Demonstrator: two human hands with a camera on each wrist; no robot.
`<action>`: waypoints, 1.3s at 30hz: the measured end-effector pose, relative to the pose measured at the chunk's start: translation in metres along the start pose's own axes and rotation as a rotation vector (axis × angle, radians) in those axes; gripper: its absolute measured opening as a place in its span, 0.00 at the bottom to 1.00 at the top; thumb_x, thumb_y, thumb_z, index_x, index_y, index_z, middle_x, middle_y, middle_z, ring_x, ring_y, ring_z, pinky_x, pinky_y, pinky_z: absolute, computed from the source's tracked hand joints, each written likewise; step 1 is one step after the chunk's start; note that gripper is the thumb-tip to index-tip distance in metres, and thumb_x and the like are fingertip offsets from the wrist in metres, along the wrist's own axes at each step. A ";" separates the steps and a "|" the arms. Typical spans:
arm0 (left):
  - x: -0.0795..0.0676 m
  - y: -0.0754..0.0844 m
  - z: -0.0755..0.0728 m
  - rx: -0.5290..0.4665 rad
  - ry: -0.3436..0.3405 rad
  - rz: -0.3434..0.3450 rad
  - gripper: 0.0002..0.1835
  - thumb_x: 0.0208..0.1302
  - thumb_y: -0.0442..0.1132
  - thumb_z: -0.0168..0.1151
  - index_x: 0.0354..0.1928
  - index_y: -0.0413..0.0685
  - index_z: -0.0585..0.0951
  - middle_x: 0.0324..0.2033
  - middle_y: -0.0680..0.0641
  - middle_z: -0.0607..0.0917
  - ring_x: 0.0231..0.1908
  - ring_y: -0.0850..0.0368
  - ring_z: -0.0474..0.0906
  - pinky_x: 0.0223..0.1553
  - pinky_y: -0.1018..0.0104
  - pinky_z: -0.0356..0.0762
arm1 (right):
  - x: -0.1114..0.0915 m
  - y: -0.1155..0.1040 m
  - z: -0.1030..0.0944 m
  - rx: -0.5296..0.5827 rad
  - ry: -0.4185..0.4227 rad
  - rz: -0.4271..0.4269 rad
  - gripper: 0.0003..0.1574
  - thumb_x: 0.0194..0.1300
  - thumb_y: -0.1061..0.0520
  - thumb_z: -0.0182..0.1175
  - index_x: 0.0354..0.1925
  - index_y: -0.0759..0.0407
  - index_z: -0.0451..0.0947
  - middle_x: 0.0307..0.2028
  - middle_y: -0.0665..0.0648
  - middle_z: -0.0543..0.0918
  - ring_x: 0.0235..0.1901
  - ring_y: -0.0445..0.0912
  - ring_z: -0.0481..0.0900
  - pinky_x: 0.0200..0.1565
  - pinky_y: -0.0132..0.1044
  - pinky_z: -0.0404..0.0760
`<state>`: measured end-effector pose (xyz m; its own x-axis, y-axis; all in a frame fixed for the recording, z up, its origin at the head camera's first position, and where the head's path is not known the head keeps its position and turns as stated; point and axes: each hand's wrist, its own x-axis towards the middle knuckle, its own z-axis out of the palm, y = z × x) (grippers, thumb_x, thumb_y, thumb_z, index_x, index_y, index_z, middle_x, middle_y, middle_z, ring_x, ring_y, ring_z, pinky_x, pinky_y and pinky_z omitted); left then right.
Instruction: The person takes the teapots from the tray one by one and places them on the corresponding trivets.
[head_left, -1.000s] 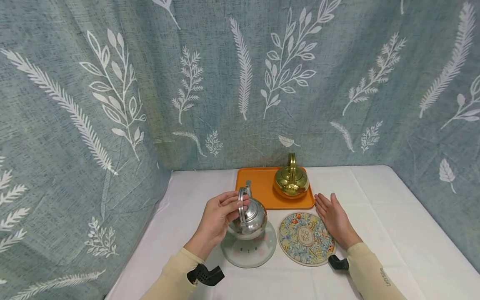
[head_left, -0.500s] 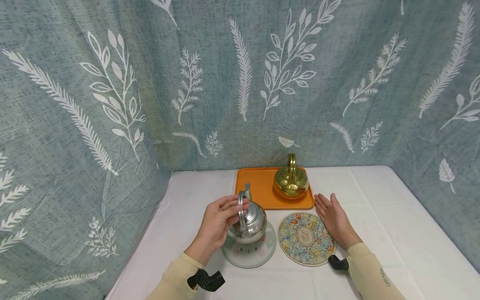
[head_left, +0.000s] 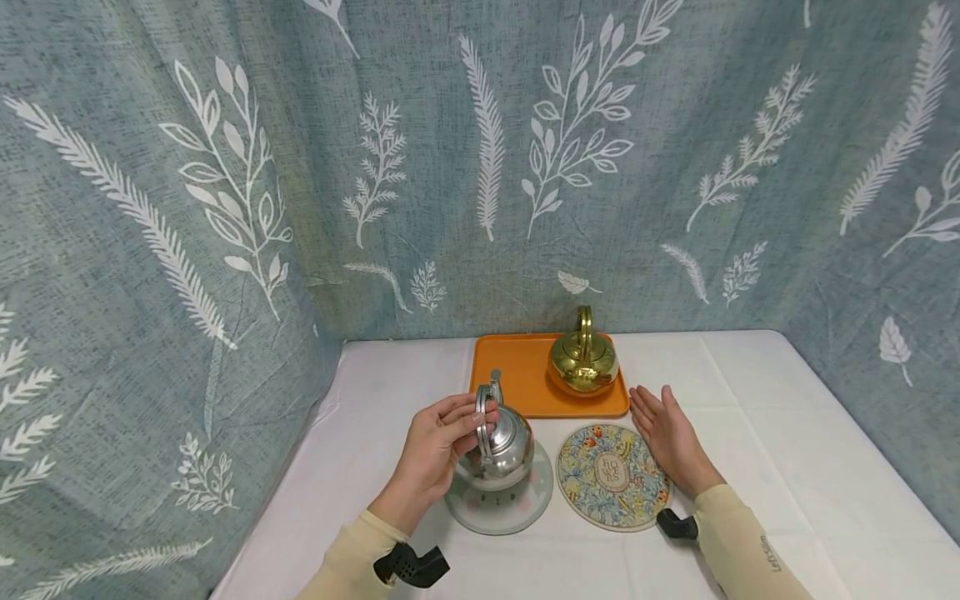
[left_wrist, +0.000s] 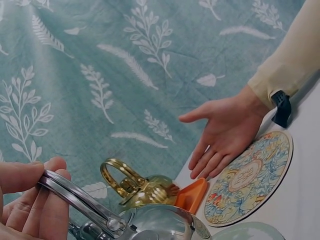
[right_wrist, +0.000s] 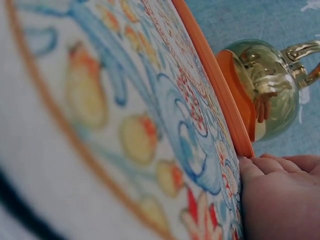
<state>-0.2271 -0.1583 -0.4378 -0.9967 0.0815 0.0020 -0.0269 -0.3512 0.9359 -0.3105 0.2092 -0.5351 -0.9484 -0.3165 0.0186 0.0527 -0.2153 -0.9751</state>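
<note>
My left hand (head_left: 438, 442) grips the upright handle of a silver kettle (head_left: 506, 458), fingers and thumb wrapped around the handle's top. The kettle overlaps the back part of a round pale green mat (head_left: 495, 521) with a small printed face. My right hand (head_left: 670, 436) stands on its edge at the right, fingers straight and palm turned inward, beside a round floral mat (head_left: 613, 475) and close to the corner of an orange tray (head_left: 517, 400). In the left wrist view, the right palm shows with nothing in it.
On the right half of the tray stands a gold kettle (head_left: 583, 367), its handle upright. A white cloth (head_left: 795, 467) covers the table. A leaf-patterned grey-green curtain (head_left: 450, 167) hangs behind and along both sides.
The silver kettle, in the left hand's grip, has come down a little over the pale green mat, covering more of its printed face. The right hand has stayed in place.
</note>
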 end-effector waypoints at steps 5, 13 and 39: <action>-0.003 -0.002 -0.001 0.002 -0.004 -0.006 0.22 0.76 0.21 0.60 0.68 0.22 0.72 0.52 0.36 0.90 0.48 0.53 0.92 0.53 0.63 0.89 | 0.000 0.000 0.001 0.003 0.003 0.000 0.61 0.84 0.24 0.26 0.85 0.69 0.24 0.86 0.67 0.31 0.85 0.58 0.31 0.84 0.48 0.35; -0.009 -0.006 -0.003 0.016 -0.003 -0.010 0.22 0.76 0.21 0.61 0.68 0.21 0.71 0.55 0.31 0.88 0.49 0.54 0.91 0.53 0.65 0.89 | 0.001 0.001 0.001 0.009 0.000 0.000 0.61 0.84 0.24 0.26 0.85 0.69 0.24 0.86 0.67 0.30 0.85 0.58 0.30 0.84 0.47 0.35; -0.019 -0.016 -0.006 0.003 -0.015 -0.012 0.24 0.74 0.22 0.64 0.67 0.20 0.71 0.52 0.36 0.90 0.48 0.54 0.91 0.53 0.65 0.89 | 0.001 0.002 -0.001 -0.007 0.003 0.004 0.61 0.84 0.24 0.26 0.85 0.68 0.24 0.86 0.66 0.30 0.85 0.58 0.31 0.83 0.47 0.34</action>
<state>-0.2083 -0.1601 -0.4547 -0.9950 0.1001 -0.0043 -0.0390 -0.3473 0.9369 -0.3117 0.2092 -0.5371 -0.9492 -0.3144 0.0136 0.0546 -0.2073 -0.9768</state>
